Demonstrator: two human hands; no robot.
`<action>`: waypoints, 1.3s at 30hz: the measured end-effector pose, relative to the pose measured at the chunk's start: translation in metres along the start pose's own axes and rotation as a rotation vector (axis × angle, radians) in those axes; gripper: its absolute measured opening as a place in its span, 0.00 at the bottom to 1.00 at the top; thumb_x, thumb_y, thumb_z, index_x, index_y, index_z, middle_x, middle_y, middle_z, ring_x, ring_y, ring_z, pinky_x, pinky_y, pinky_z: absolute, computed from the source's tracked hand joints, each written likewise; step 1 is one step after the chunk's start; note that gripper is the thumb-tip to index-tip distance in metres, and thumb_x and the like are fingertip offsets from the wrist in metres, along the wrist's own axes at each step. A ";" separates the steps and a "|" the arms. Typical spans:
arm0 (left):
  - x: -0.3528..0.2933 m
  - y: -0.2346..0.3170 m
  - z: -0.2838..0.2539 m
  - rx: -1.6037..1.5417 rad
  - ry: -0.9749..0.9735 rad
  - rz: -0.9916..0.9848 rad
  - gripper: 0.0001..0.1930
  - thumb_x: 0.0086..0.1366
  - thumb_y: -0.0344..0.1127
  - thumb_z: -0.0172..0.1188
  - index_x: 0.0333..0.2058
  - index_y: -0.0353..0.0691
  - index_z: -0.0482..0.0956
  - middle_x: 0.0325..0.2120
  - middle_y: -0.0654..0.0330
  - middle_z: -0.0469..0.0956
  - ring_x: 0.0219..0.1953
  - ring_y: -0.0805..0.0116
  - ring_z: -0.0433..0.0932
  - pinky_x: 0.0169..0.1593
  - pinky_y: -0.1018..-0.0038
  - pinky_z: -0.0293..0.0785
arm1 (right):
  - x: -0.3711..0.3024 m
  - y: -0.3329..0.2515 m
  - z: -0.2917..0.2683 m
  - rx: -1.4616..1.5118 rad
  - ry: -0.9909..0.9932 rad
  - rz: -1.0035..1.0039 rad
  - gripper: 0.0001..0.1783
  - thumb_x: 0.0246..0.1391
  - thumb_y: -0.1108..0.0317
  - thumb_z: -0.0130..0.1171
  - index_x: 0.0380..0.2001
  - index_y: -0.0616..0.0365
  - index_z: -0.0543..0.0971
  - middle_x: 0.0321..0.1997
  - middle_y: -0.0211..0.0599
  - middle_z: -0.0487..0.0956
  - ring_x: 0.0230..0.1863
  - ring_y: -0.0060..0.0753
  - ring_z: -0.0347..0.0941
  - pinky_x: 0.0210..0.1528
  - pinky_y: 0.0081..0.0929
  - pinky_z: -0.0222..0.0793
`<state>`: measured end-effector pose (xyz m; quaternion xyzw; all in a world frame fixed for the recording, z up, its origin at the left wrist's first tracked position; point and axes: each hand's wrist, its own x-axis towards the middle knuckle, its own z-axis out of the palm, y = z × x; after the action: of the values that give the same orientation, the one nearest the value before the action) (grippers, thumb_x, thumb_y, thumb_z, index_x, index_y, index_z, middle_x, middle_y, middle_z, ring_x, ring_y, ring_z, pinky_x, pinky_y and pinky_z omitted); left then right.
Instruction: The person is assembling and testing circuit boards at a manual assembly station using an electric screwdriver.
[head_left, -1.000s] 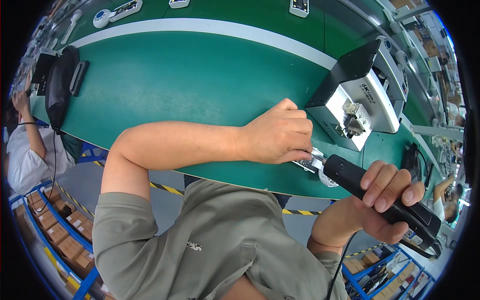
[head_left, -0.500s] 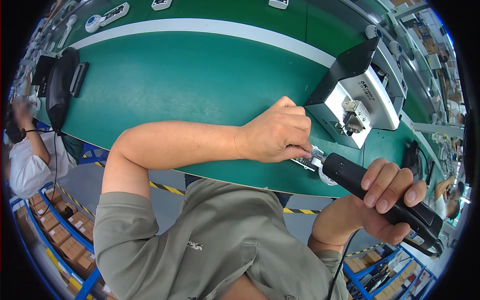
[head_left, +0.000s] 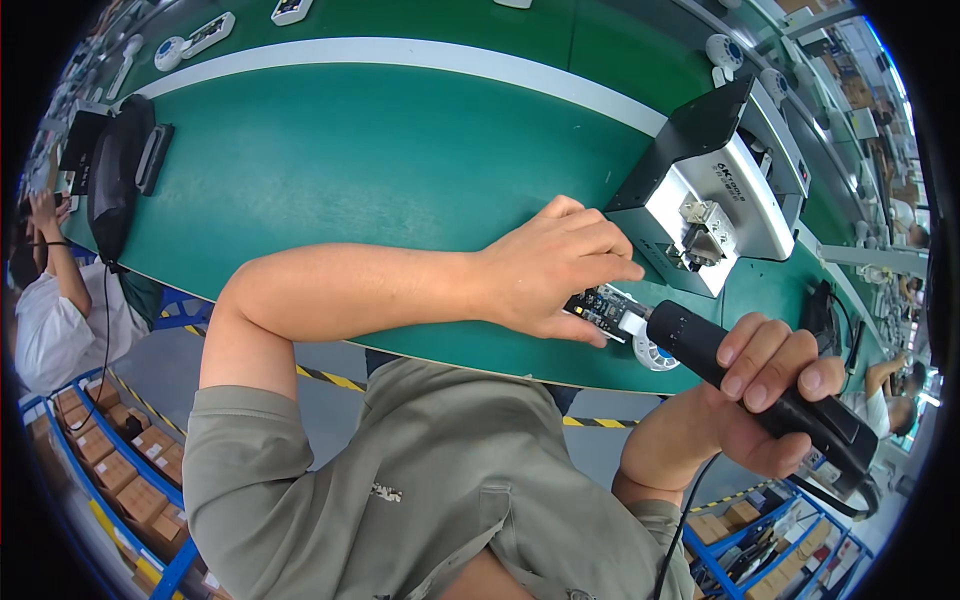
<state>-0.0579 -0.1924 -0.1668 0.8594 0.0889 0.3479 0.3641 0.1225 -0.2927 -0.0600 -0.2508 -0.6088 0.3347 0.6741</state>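
My right hand [head_left: 775, 385] is wrapped round a black electric screwdriver [head_left: 705, 350], which slants down to the left. Its tip end comes over a white device with a bare circuit board [head_left: 603, 308] and a round, ringed end, lying at the bench's near edge. My left hand [head_left: 560, 268] straddles the device: the thumb rests along its near side and the fingers lie along the far side, index finger stretched out. The bit's exact contact point is hidden by the screwdriver's nose. Just beyond stands a silver and black screw feeder [head_left: 690, 205] with a small metal outlet on its front.
Behind the green bench [head_left: 330, 150], a white rail [head_left: 400, 48] borders a green belt carrying similar white devices [head_left: 208, 36]. A black bag-like object [head_left: 120, 180] sits at the far left, near another person [head_left: 70, 320]. Blue racks with cartons [head_left: 120, 470] stand below. The screwdriver's cable [head_left: 690, 510] hangs by my right arm.
My left fingers have parted from their pinch by the screwdriver tip and spread around the device, uncovering its circuit board. The screwdriver has shifted slightly down. Devices on the belt have moved left.
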 end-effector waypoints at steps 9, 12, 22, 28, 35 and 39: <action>-0.007 -0.007 0.004 0.271 -0.261 -0.009 0.24 0.45 0.46 0.70 0.40 0.43 0.77 0.39 0.64 0.69 0.40 0.66 0.67 0.50 0.67 0.58 | -0.011 0.010 -0.013 -0.037 0.049 0.063 0.22 0.52 0.56 0.57 0.45 0.58 0.69 0.25 0.33 0.75 0.23 0.28 0.73 0.32 0.26 0.70; -0.007 -0.007 0.003 0.269 -0.281 -0.021 0.23 0.46 0.46 0.70 0.40 0.43 0.77 0.37 0.63 0.69 0.39 0.66 0.66 0.49 0.67 0.58 | -0.012 0.015 -0.013 -0.023 0.058 0.064 0.22 0.51 0.56 0.58 0.44 0.58 0.69 0.25 0.34 0.75 0.24 0.28 0.72 0.32 0.26 0.70; -0.005 -0.010 0.005 0.270 -0.303 -0.013 0.22 0.47 0.45 0.68 0.39 0.41 0.77 0.36 0.63 0.69 0.38 0.65 0.66 0.48 0.68 0.58 | -0.006 0.025 -0.019 0.035 0.008 0.109 0.20 0.49 0.60 0.59 0.42 0.59 0.70 0.25 0.34 0.75 0.23 0.29 0.72 0.32 0.26 0.70; -0.005 -0.011 0.006 0.253 -0.286 0.004 0.22 0.48 0.45 0.67 0.39 0.40 0.76 0.37 0.62 0.69 0.38 0.65 0.65 0.47 0.68 0.58 | 0.000 0.031 -0.024 0.080 -0.101 0.152 0.20 0.49 0.61 0.60 0.43 0.59 0.70 0.25 0.35 0.75 0.23 0.29 0.72 0.33 0.27 0.70; -0.005 -0.006 0.003 0.298 -0.270 0.063 0.24 0.48 0.46 0.67 0.42 0.40 0.75 0.37 0.61 0.69 0.38 0.65 0.65 0.47 0.68 0.58 | 0.013 -0.004 -0.024 0.010 0.025 0.066 0.21 0.53 0.56 0.55 0.44 0.59 0.70 0.26 0.35 0.74 0.25 0.28 0.72 0.35 0.28 0.70; -0.007 -0.003 0.001 0.325 -0.267 0.049 0.25 0.49 0.46 0.66 0.43 0.41 0.75 0.37 0.61 0.69 0.38 0.65 0.66 0.48 0.68 0.58 | 0.031 -0.017 -0.031 -0.099 -0.020 -0.047 0.21 0.53 0.54 0.53 0.43 0.59 0.70 0.26 0.35 0.74 0.25 0.29 0.72 0.36 0.29 0.69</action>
<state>-0.0622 -0.1938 -0.1727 0.9472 0.0738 0.2208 0.2207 0.1568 -0.2782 -0.0308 -0.2663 -0.6371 0.2907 0.6623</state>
